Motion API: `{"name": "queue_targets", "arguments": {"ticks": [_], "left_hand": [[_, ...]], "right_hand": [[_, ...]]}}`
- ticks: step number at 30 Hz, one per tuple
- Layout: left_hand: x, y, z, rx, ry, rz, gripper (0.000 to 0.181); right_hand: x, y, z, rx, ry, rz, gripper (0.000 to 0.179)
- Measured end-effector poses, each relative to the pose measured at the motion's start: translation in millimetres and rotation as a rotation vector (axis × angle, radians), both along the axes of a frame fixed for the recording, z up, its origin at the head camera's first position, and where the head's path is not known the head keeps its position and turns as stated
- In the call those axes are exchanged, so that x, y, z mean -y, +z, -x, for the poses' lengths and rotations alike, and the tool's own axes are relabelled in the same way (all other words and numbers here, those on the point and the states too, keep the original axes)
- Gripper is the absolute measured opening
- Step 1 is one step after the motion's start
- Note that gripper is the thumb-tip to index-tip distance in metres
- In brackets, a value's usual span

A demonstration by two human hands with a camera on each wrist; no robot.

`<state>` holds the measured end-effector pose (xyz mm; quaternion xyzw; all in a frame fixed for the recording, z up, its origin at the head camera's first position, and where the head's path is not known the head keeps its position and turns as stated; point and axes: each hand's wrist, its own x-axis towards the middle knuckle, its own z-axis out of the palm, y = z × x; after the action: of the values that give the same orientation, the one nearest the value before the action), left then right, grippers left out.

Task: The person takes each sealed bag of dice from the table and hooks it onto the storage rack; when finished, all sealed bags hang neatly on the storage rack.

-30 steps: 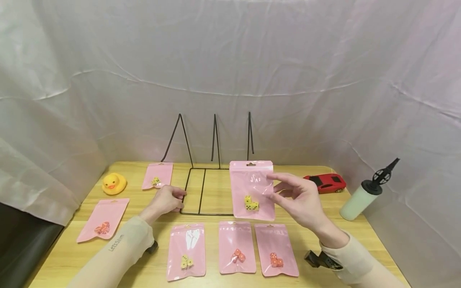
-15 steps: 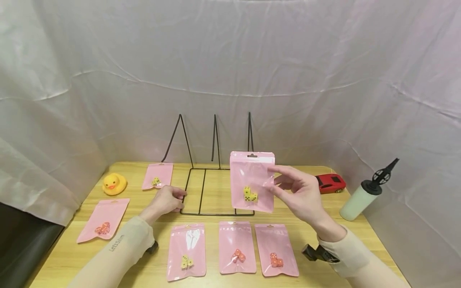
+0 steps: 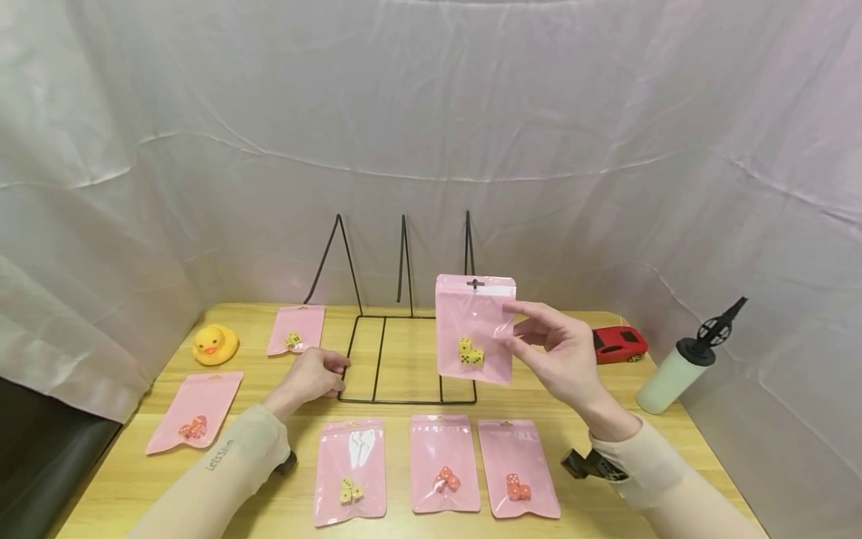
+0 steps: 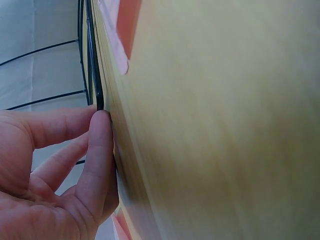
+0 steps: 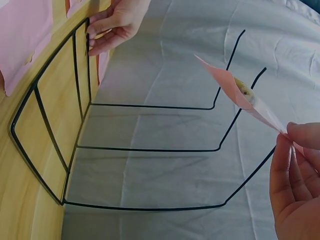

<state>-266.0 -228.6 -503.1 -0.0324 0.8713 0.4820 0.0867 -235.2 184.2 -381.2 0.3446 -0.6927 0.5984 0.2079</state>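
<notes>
My right hand (image 3: 562, 355) pinches the right edge of a pink zip bag (image 3: 474, 314) with yellow dice in its lower part. The bag hangs nearly upright in front of the right prong of a black wire display rack (image 3: 379, 359). Dark wire shows at the bag's hang hole; whether it passes through, I cannot tell. In the right wrist view the bag (image 5: 227, 87) is seen edge-on near the prong ends. My left hand (image 3: 311, 378) grips the left side of the rack's base. Thumb and finger pinch that wire in the left wrist view, where the hand (image 4: 65, 175) shows close up.
Pink bags with red dice (image 3: 446, 464) and yellow dice (image 3: 350, 464) lie in front of the rack, with more at the left. A yellow rubber duck (image 3: 214, 344) sits far left. At the right are a red toy car (image 3: 619, 344) and a pale hand pump (image 3: 676, 378).
My right hand has raised the pink bag and brought it slightly right, so its hang hole lines up with the right prong. My left hand keeps its grip on the rack.
</notes>
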Motion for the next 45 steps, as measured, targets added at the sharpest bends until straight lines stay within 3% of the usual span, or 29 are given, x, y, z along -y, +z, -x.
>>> {"name": "queue_targets", "arguments": {"ticks": [16,45], "left_hand": [[-0.7,-0.6,0.5,0.005,0.011,-0.001,0.052],[0.3,0.7,-0.2,0.014,-0.008,-0.016,0.054]], "right_hand": [[2.1,-4.9,23.4,0.073,-0.097,-0.055,0.048],[12.4,-9.7,81.8,0.098,-0.1,0.083,0.046]]}}
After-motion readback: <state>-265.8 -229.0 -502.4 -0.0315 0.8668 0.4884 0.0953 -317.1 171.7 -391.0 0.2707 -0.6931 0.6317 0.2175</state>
